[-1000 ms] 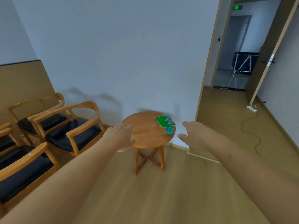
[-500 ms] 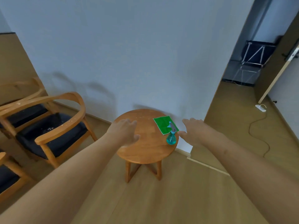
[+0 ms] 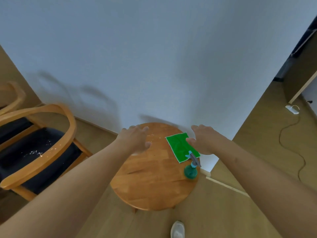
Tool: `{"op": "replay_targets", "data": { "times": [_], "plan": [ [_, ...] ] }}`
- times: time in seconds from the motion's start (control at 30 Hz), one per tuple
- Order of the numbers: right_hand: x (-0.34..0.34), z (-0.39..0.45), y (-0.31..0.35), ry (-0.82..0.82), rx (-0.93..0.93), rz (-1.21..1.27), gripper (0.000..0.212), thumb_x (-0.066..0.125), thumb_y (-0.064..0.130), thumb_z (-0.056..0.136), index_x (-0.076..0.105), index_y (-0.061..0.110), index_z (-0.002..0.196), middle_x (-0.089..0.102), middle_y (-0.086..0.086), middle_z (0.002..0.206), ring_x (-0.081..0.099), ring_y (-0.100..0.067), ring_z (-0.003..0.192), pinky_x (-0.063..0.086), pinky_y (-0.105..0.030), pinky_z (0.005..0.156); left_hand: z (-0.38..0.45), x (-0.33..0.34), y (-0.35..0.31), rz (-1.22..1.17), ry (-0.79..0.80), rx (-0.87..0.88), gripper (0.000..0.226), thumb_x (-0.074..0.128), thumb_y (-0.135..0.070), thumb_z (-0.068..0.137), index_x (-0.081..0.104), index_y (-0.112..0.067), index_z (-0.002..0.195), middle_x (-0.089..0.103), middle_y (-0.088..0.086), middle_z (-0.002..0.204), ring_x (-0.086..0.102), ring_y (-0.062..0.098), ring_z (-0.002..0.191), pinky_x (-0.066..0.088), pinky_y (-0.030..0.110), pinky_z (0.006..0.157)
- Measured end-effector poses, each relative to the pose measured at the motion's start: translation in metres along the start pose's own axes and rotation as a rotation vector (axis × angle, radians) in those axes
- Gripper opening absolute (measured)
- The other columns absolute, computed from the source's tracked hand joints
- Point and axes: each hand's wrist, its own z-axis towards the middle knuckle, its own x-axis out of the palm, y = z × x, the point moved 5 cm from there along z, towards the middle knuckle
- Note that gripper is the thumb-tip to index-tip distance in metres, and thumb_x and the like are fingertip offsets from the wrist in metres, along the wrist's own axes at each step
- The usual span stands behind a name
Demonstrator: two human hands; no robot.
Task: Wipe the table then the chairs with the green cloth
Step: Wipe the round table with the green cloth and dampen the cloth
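A small round wooden table (image 3: 151,182) stands against the white wall. A green cloth (image 3: 178,146) lies flat on its right side. My right hand (image 3: 205,139) hovers at the cloth's right edge, fingers spread, holding nothing. My left hand (image 3: 135,140) hangs over the table's left half, also empty with fingers apart. A wooden chair (image 3: 39,152) with a dark seat cushion stands to the left of the table; a second chair (image 3: 10,103) shows partly behind it.
A teal spray bottle (image 3: 191,170) stands on the table's right edge, just in front of the cloth. A white power strip (image 3: 292,109) and its cord (image 3: 291,145) lie on the floor at right. My white shoe (image 3: 177,229) is below the table.
I have stepped closer, so the table now lies right under my arms. Both hands have moved from in front of the table to above its top, the right one reaching the cloth's edge.
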Motion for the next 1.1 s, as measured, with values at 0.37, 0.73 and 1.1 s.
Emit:
{"op": "replay_targets", "data": {
  "times": [0.37, 0.73, 1.1],
  "plan": [
    [0.036, 0.178, -0.055, 0.134, -0.075, 0.193, 0.058, 0.038, 0.044, 0.1, 0.031, 0.01, 0.147, 0.049, -0.014, 0.14, 0.052, -0.028, 0.12, 0.042, -0.036, 0.093, 0.129, 0.053, 0.005, -0.05, 0.202, -0.167, 0.065, 0.041, -0.052, 0.095, 0.024, -0.02, 0.148, 0.036, 0.009, 0.147, 0.04, 0.029, 0.13, 0.042, 0.044, 0.098],
    [0.185, 0.247, -0.064, 0.392, -0.042, 0.311, 0.05, 0.04, 0.038, 0.101, 0.041, 0.004, 0.137, 0.054, -0.014, 0.133, 0.054, -0.027, 0.117, 0.044, -0.035, 0.093, 0.177, 0.227, -0.004, -0.238, 0.526, -0.256, 0.07, 0.04, -0.053, 0.096, 0.006, -0.03, 0.152, 0.02, 0.005, 0.158, 0.03, 0.031, 0.139, 0.038, 0.049, 0.104],
    [0.277, 0.321, -0.056, 0.424, -0.011, 0.265, 0.067, 0.039, 0.042, 0.101, 0.009, 0.013, 0.154, 0.004, -0.013, 0.161, 0.016, -0.032, 0.146, 0.02, -0.046, 0.116, 0.215, 0.338, 0.023, -0.193, 0.544, -0.394, 0.082, 0.04, -0.051, 0.097, -0.008, -0.014, 0.152, -0.009, 0.012, 0.16, 0.002, 0.03, 0.147, 0.025, 0.048, 0.114]
  ]
}}
